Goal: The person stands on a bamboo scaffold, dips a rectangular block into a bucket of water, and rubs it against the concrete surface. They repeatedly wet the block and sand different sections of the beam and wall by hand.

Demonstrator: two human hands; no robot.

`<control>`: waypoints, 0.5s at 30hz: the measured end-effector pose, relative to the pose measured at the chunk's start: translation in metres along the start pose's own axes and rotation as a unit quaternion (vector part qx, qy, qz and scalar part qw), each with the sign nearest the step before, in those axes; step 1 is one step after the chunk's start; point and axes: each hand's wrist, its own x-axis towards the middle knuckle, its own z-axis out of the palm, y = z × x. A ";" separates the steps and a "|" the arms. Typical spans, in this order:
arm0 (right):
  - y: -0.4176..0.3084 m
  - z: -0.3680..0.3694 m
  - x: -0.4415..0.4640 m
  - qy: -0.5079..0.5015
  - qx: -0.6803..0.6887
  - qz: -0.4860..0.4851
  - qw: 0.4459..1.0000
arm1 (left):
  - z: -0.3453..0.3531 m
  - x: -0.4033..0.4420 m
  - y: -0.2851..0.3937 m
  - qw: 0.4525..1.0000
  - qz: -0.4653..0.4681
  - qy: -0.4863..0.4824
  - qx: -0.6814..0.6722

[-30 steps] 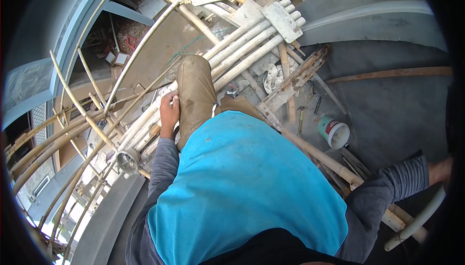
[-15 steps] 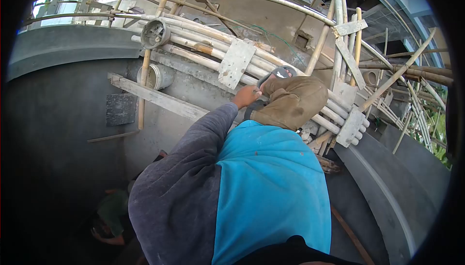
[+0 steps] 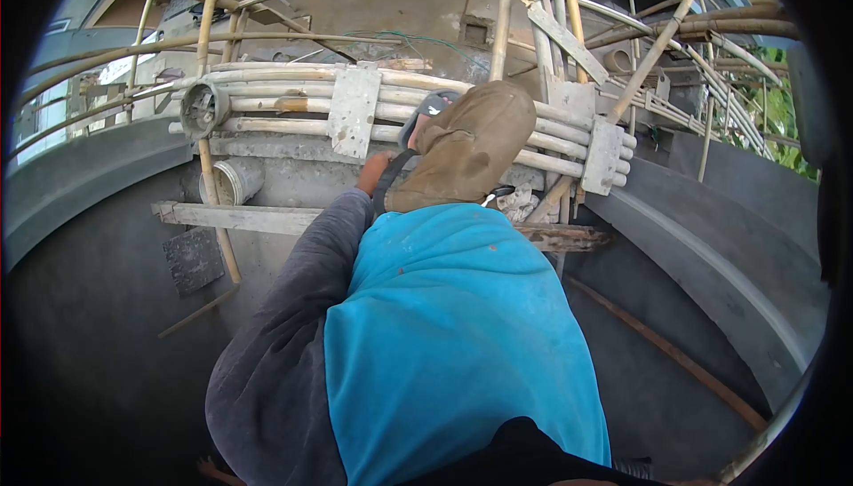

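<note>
My left hand [image 3: 376, 171] reaches down by my bent leg, close to the sandal [image 3: 424, 117] on my foot. Its fingers look curled, partly covered by a dark band [image 3: 395, 180] at the lower trouser leg, and what they hold is hidden. The brown trousers [image 3: 475, 144] cover the raised knee over a platform of bamboo poles [image 3: 293, 104]. A mortar-spattered board [image 3: 355, 111] lies across the poles just left of the sandal. My right hand is out of sight.
A bucket with debris [image 3: 204, 109] stands at the platform's left end, and a white bucket [image 3: 233, 182] lies below it. A wooden plank [image 3: 240, 217] runs beneath. Upright bamboo poles [image 3: 500, 24] rise ahead. Curved concrete walls [image 3: 711, 264] drop to a dark pit either side.
My view has turned, so the platform now lies nearly level and further left. My left hand has shifted down beside the ankle. The person in the pit has mostly left the view.
</note>
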 end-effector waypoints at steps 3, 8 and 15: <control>0.043 0.038 0.005 -0.056 -0.034 0.048 0.997 | -0.019 -0.009 0.017 0.998 -0.003 -0.037 0.060; -0.005 -0.042 -0.006 -0.159 -0.115 0.108 0.975 | -0.043 0.005 0.033 0.988 -0.028 -0.049 0.142; -0.009 -0.035 -0.016 0.074 -0.127 -0.041 0.988 | -0.064 0.056 0.061 0.989 0.017 -0.025 0.145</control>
